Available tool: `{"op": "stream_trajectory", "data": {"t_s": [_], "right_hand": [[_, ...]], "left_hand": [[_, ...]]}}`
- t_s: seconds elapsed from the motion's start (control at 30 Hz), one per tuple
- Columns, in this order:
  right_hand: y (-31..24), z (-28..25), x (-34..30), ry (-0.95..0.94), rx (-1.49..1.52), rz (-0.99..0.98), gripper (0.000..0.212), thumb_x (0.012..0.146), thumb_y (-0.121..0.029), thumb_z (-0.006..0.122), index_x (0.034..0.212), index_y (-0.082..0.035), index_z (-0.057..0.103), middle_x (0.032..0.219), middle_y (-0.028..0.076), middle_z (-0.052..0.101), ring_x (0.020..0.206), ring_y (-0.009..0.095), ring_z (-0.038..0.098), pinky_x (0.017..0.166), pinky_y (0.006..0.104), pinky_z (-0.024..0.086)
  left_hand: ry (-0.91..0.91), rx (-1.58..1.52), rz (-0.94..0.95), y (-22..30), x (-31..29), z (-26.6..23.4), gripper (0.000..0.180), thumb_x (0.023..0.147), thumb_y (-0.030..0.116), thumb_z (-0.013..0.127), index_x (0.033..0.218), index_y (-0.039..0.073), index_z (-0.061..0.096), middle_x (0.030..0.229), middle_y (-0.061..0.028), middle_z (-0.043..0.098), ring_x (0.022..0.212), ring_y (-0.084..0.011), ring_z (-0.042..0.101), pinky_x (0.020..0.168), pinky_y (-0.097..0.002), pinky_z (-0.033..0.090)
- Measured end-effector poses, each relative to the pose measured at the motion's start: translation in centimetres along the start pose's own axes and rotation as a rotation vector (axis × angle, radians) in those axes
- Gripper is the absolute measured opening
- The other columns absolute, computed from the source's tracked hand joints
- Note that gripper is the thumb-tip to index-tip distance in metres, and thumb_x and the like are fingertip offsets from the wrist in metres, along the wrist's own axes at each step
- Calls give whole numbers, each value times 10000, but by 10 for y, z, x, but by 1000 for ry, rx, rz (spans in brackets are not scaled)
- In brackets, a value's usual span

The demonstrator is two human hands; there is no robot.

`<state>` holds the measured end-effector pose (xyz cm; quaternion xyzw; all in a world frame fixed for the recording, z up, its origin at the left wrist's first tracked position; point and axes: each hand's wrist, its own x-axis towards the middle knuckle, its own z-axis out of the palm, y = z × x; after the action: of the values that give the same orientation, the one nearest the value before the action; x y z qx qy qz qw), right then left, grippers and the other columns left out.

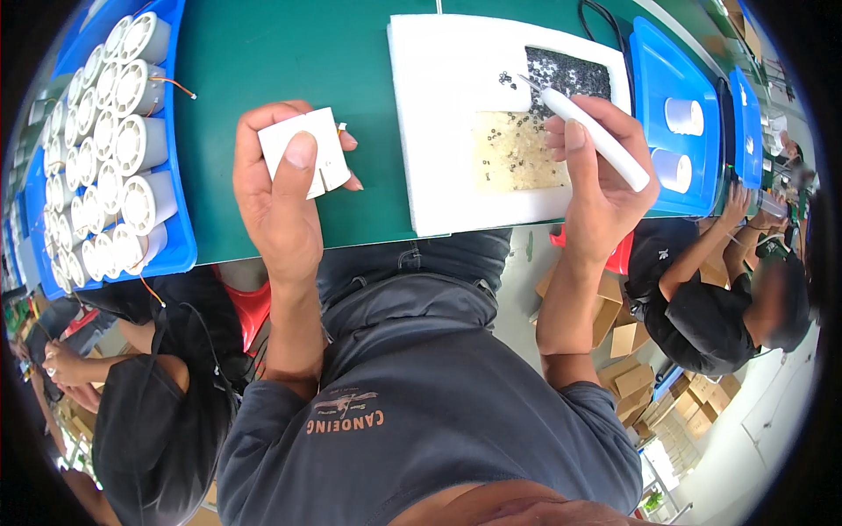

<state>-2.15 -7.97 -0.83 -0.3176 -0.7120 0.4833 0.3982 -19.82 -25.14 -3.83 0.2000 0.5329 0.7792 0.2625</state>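
Observation:
My left hand (279,219) grips a flat white square piece (330,158) with a slot at its lower edge, the thumb pressed on its face. A small white connector (341,128) shows beside it near the fingertips. My right hand (605,197) is closed around a white pen-shaped tool (603,147) with a thin metal tip. The tip hangs over a white foam tray (430,96), close to a few loose black bits. One recess holds a heap of tiny black parts (579,74); fewer are scattered in the yellowish recess (517,158) nearer me.
At the left, a blue bin (180,175) is full of white cylindrical units (145,203), some trailing thin wires. A blue tray (658,79) with two white cylinders stands at the right, past a black cable (605,13). People sit on both sides of me at the green table (289,53).

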Motion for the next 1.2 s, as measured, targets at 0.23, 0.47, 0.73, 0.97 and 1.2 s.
{"op": "stream_trajectory", "data": {"t_s": [0.23, 0.47, 0.73, 0.97, 1.2], "right_hand": [[5, -4, -1, -10, -41, 9, 214, 896, 23, 686, 1105, 68, 666, 911, 112, 729, 849, 138, 695, 768, 244, 538], [6, -3, -1, -16, -49, -16, 207, 892, 14, 689, 1092, 65, 673, 902, 106, 731, 823, 122, 685, 763, 238, 532], [7, -7, -2, 33, -6, 18, 189, 901, 5, 684, 1079, 65, 665, 898, 103, 717, 816, 121, 680, 726, 232, 532], [7, -6, -2, 6, -49, 25, 194, 893, 0, 697, 1077, 58, 674, 910, 97, 719, 816, 113, 680, 715, 221, 526], [10, -6, -1, 15, -65, 24, 205, 886, 2, 705, 1084, 49, 683, 926, 84, 720, 821, 101, 676, 712, 217, 523]], "left_hand": [[-15, 96, 16, 0, 0, -1, 328, 1006, 264, 513, 1147, -31, 491, 1097, -166, 553, 895, -247, 657, 570, -313, 560], [-24, 90, 19, -2, 0, -2, 329, 1007, 259, 507, 1159, -32, 488, 1106, -170, 553, 901, -250, 660, 569, -318, 561], [7, 0, 5, -2, -1, -1, 282, 982, 203, 581, 1139, -14, 493, 1068, -135, 543, 893, -211, 665, 561, -293, 579], [-22, 80, 40, -3, 0, -3, 329, 1007, 249, 501, 1173, -35, 484, 1122, -175, 555, 919, -255, 663, 566, -328, 561], [3, 10, 26, -1, 0, 1, 280, 990, 210, 580, 1133, -13, 487, 1070, -136, 535, 895, -210, 668, 558, -286, 584]]}}
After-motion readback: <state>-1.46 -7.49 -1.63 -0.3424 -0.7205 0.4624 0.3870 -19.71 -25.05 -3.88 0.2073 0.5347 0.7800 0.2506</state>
